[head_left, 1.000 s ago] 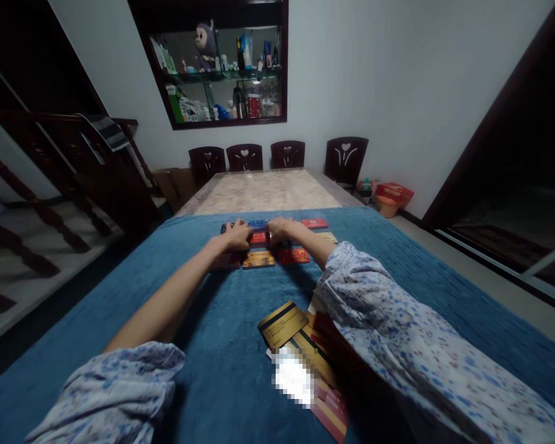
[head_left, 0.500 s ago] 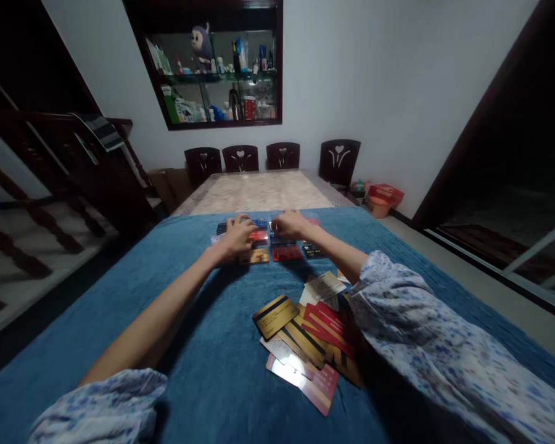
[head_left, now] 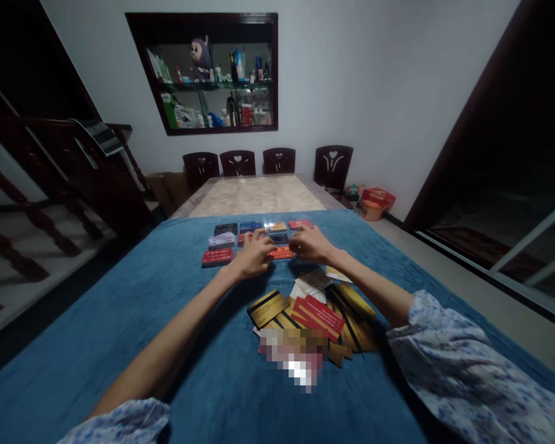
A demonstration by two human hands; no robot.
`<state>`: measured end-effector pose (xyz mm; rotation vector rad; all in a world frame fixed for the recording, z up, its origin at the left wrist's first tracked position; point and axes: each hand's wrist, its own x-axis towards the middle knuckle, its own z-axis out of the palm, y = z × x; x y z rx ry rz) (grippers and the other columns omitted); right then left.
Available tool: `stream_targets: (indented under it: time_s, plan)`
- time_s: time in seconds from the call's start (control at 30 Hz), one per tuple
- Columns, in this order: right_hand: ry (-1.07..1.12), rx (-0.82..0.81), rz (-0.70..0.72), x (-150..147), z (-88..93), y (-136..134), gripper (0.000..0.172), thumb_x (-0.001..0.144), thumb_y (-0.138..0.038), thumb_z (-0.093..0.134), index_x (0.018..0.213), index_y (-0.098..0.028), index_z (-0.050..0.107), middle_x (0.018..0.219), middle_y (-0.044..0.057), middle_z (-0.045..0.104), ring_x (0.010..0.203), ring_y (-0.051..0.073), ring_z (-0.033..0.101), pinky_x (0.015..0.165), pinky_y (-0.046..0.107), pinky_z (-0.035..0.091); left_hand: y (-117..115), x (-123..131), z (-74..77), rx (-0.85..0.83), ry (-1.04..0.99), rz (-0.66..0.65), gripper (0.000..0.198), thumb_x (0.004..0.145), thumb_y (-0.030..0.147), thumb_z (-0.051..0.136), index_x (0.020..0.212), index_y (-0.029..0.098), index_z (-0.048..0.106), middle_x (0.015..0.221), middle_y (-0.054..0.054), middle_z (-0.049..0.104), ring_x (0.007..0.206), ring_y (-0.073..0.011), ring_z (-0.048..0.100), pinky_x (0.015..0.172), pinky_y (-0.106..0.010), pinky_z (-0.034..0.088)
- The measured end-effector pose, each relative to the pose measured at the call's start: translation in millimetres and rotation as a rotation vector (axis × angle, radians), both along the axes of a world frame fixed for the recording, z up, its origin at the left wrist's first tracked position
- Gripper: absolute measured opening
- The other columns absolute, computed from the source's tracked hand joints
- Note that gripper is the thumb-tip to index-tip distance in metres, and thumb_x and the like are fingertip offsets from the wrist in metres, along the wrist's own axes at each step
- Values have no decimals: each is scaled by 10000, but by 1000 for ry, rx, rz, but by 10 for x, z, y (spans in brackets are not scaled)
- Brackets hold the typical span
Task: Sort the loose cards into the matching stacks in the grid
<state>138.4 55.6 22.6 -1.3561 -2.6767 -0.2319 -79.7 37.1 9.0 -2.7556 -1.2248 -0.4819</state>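
Observation:
Both my hands rest on rows of plastic cards laid out on a blue cloth point(head_left: 120, 308). My left hand point(head_left: 253, 254) lies curled over the near row, its fingertips touching a red card point(head_left: 281, 253). My right hand point(head_left: 311, 243) sits just right of that card, fingers bent down onto the cards beneath it. More cards lie in the rows: a red one point(head_left: 217, 257) at the left, a dark one point(head_left: 226, 229) behind it and a gold one point(head_left: 275, 227) at the back. A loose pile of gold and red cards point(head_left: 312, 314) lies nearer me, under my right forearm.
Beyond the cloth the marble tabletop point(head_left: 259, 194) runs to several dark chairs point(head_left: 277, 160) by the wall. A wall cabinet point(head_left: 208, 74) holds bottles and a plush toy. A wooden stair rail point(head_left: 50, 160) stands left, a red basket point(head_left: 374, 200) right.
Both hands have drawn back toward me from the far rows to the near row. My arms have pulled in, uncovering the loose pile and the left-hand cards.

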Motion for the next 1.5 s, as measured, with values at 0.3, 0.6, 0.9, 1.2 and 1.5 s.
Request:
stream_targets:
  time_s: [0.3,0.6,0.9,1.2,1.5]
  plan:
    - [110,-25,91,530,-276,-371,158,868,-199,598,939,-231,735,972,87,719,1020,254,516,810,364,340,-239,289,-82,-52,10,-74,246,833,137,586,1029,206,716,1143,-97,691,1319,-354,358,1023,-592,228]
    - [199,-109,148,824,-482,-477,279,863,-337,618,1104,-252,730,1169,112,686,1100,298,493,885,454,400,-344,599,-160,-155,137,-173,119,849,162,597,834,177,714,1036,-93,709,1293,-353,379,977,-543,272]
    - [172,-256,157,780,-414,-459,415,767,-295,687,1176,-227,711,1232,97,672,1163,317,473,962,481,405,-391,615,-187,-196,130,-219,129,828,118,593,744,167,678,1034,-76,707,1268,-334,401,998,-503,291]
    - [61,-245,199,740,-337,-327,383,753,-291,760,1132,-247,735,1093,90,706,1031,271,560,896,417,446,-377,584,-214,-203,75,-171,172,851,116,564,745,169,688,1025,-80,723,1232,-315,436,988,-494,306]
    - [114,-253,299,749,-262,-362,215,812,-241,698,1016,-228,767,923,49,745,921,223,581,879,361,445,-396,546,-187,-251,21,-140,226,921,337,605,816,178,728,1012,-89,725,1240,-317,436,1037,-544,286]
